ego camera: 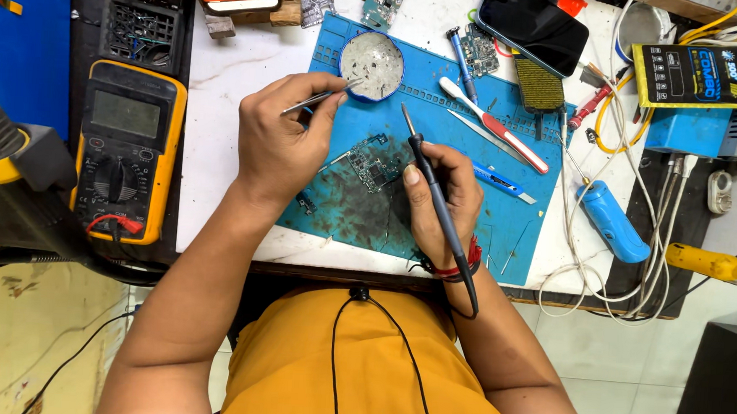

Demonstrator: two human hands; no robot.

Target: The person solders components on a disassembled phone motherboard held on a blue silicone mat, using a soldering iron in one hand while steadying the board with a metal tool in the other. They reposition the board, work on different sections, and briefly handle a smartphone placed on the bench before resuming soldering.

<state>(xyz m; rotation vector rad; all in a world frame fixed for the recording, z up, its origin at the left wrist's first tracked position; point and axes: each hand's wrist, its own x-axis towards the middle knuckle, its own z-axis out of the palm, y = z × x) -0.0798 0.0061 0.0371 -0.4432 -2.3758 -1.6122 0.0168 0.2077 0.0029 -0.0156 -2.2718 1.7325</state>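
My left hand [281, 144] grips metal tweezers [317, 100] whose tips reach into a round blue tin [372, 65] of grey paste at the top of the blue work mat [469, 208]. My right hand [440, 204] holds a black soldering iron [428, 170] like a pen, its tip pointing up and away, just above the mat. A small green circuit board [372, 167] lies on the mat between both hands, close to my right thumb.
A yellow multimeter [124, 148] sits at the left. On the mat's right side lie a red-and-white tool [499, 128], metal tweezers, a blue knife [498, 181] and a brush. A dark phone [533, 24], white cables, a blue handheld tool [611, 221] and boxes crowd the right.
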